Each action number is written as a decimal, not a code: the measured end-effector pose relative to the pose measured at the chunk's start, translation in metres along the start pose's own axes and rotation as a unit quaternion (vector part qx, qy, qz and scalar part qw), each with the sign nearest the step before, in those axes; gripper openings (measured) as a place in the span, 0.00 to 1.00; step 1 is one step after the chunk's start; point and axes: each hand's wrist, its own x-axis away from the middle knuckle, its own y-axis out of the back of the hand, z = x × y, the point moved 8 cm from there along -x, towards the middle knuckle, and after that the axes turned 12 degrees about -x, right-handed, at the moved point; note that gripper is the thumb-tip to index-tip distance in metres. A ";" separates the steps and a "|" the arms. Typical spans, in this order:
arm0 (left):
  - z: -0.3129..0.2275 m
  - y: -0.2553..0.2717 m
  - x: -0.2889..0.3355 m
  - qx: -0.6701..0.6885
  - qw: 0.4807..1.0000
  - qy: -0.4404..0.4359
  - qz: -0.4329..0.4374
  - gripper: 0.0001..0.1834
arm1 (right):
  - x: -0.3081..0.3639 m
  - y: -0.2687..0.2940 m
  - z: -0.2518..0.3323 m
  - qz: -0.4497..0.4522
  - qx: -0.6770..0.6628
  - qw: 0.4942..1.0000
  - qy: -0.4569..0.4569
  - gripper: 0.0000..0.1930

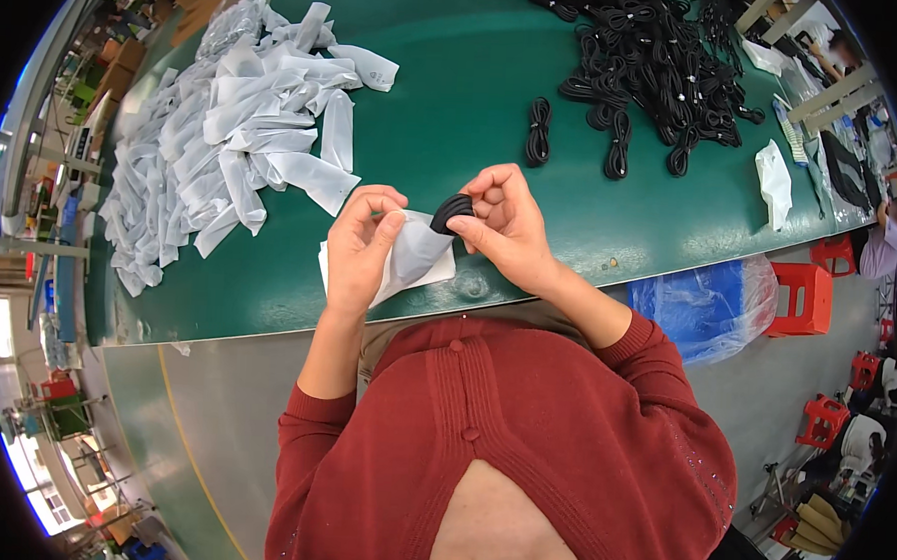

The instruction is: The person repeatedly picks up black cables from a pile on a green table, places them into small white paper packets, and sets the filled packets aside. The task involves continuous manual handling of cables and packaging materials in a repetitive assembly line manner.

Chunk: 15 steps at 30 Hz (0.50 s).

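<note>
Over the near edge of the green table, my left hand [361, 254] pinches a small frosted plastic bag [417, 252] between thumb and fingers. My right hand [512, 231] grips the end of a coiled black cable [452, 214] at the bag's mouth. The looped end sticks out of the bag, and a dark shape shows faintly through the plastic. Beneath the bag, white flat sheets or bags [439, 271] lie on the tabletop, partly covered by my left hand.
Frosted bags form a wide heap [246, 111] at left. Black cable bundles [648, 69] are piled far right, with a separate bundle [538, 132] nearer. A white packet [773, 184] lies near the right edge. Below stand a plastic-lined blue bin [693, 306] and a red stool [803, 299].
</note>
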 end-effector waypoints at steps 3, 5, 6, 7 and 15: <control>0.000 -0.009 -0.004 0.056 0.998 0.014 0.017 0.05 | -0.008 0.000 -0.002 0.017 0.086 0.996 0.018 0.15; 0.010 -0.013 -0.006 0.127 0.991 0.038 0.021 0.05 | -0.010 -0.014 0.013 0.056 0.237 0.963 0.112 0.11; 0.012 -0.012 -0.008 0.152 0.987 0.045 0.019 0.05 | -0.012 -0.018 0.016 0.068 0.266 0.956 0.100 0.11; 0.014 -0.009 -0.011 0.176 0.983 0.052 0.016 0.05 | -0.013 -0.021 0.019 0.079 0.295 0.948 0.087 0.11; 0.009 -0.014 -0.034 0.235 0.968 0.074 0.041 0.06 | -0.023 -0.033 0.024 0.113 0.400 0.881 0.227 0.07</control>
